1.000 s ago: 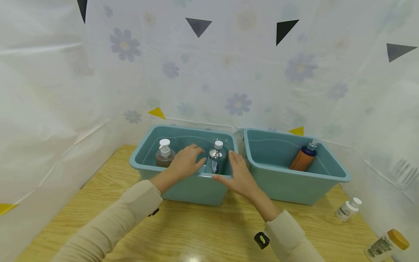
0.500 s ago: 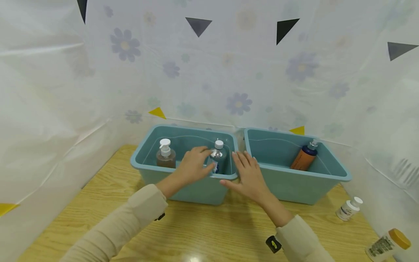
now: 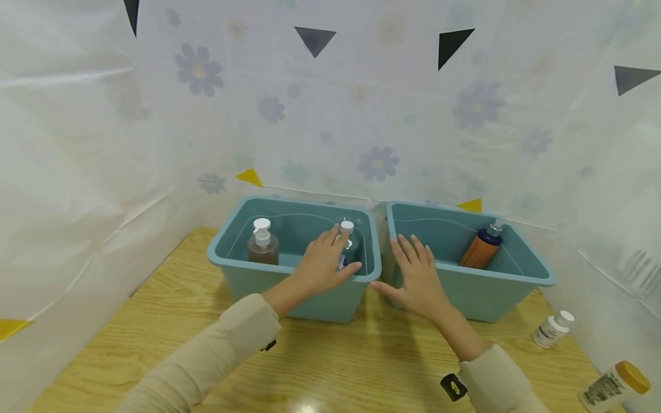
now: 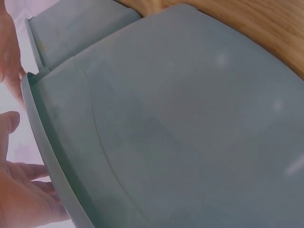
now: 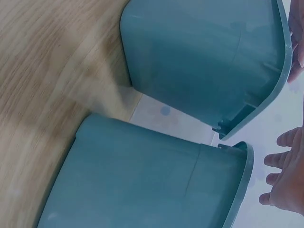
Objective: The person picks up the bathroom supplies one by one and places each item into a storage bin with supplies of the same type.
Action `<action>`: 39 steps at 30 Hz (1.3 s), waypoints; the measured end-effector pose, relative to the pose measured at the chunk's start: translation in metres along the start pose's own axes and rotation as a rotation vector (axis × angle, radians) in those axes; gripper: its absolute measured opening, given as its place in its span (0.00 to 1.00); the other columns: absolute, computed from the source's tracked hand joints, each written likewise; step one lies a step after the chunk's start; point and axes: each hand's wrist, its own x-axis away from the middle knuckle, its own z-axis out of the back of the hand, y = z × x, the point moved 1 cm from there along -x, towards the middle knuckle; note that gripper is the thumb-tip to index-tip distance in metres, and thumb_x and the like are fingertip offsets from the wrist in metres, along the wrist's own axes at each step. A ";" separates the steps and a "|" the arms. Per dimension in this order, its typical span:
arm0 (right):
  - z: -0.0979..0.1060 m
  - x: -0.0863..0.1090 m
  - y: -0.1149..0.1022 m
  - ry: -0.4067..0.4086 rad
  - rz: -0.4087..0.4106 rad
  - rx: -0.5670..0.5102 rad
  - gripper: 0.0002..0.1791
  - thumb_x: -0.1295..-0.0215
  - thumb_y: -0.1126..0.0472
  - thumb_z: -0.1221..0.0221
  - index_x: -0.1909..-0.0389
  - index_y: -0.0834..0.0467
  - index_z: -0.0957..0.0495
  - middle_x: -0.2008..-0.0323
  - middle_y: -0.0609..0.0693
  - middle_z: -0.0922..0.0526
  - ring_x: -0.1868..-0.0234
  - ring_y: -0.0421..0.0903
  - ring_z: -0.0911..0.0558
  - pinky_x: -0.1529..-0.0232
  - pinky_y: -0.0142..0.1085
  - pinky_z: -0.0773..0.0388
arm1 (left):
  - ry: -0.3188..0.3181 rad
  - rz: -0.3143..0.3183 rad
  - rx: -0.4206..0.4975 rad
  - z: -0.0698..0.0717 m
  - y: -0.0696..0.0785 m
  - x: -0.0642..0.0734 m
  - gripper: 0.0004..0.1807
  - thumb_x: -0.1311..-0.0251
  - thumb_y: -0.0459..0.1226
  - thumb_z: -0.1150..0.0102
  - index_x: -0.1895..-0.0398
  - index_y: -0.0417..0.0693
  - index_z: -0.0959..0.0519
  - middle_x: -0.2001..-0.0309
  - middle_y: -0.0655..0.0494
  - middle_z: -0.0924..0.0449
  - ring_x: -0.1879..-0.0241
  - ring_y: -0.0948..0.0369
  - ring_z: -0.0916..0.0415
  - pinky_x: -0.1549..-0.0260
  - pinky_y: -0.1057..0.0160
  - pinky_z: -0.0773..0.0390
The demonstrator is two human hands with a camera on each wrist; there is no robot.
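My left hand reaches over the front rim of the left teal bin, fingers spread and overlapping a silver bottle with a white cap. The hand partly hides that bottle. Inside the same bin, to the left, stands a clear pump bottle of brownish liquid. My right hand, fingers extended and holding nothing, is at the front left corner of the right teal bin. An orange pump bottle with a dark blue top leans in that bin. The right wrist view shows the right hand beside the bins' rims.
On the wooden table, a small white bottle lies tilted to the right of the bins. Closer to the front right corner is a white bottle with an orange cap. A flowered plastic sheet rises behind the bins.
Both hands have moved right: the left from mid-bin to over the silver bottle, the right from the left bin's corner to the right bin's front left corner. The bottles and bins stay put.
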 end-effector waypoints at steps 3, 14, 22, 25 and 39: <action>0.002 0.002 0.006 -0.006 -0.016 0.007 0.55 0.48 0.26 0.49 0.29 0.61 0.48 0.30 0.63 0.46 0.29 0.64 0.53 0.34 0.62 0.58 | -0.019 -0.010 -0.008 -0.002 0.005 -0.001 0.41 0.36 0.56 0.53 0.29 0.39 0.47 0.28 0.38 0.53 0.31 0.44 0.47 0.37 0.43 0.40; 0.006 0.015 0.023 -0.036 -0.061 0.009 0.54 0.47 0.30 0.46 0.29 0.62 0.50 0.30 0.66 0.48 0.29 0.65 0.54 0.34 0.63 0.60 | -0.083 -0.003 -0.071 -0.010 0.021 -0.008 0.43 0.36 0.60 0.58 0.28 0.41 0.49 0.27 0.39 0.55 0.29 0.43 0.52 0.35 0.45 0.43; 0.012 0.022 0.035 -0.028 -0.085 0.027 0.54 0.47 0.31 0.45 0.29 0.62 0.50 0.30 0.66 0.48 0.29 0.66 0.54 0.35 0.64 0.59 | -0.133 0.006 -0.097 -0.020 0.032 -0.015 0.45 0.37 0.63 0.63 0.27 0.43 0.54 0.27 0.42 0.60 0.28 0.44 0.57 0.33 0.44 0.48; 0.015 0.025 0.040 -0.022 -0.088 0.024 0.54 0.47 0.31 0.45 0.29 0.62 0.50 0.31 0.66 0.48 0.30 0.66 0.53 0.35 0.64 0.59 | -0.144 0.011 -0.092 -0.021 0.036 -0.016 0.45 0.37 0.63 0.63 0.27 0.43 0.55 0.26 0.42 0.61 0.28 0.44 0.58 0.32 0.44 0.50; 0.029 0.044 0.073 -0.016 -0.124 0.030 0.53 0.44 0.35 0.44 0.29 0.64 0.52 0.31 0.69 0.49 0.29 0.67 0.56 0.35 0.65 0.63 | -0.139 0.009 -0.077 -0.031 0.044 -0.020 0.47 0.39 0.67 0.68 0.26 0.47 0.58 0.26 0.45 0.63 0.27 0.48 0.63 0.31 0.45 0.55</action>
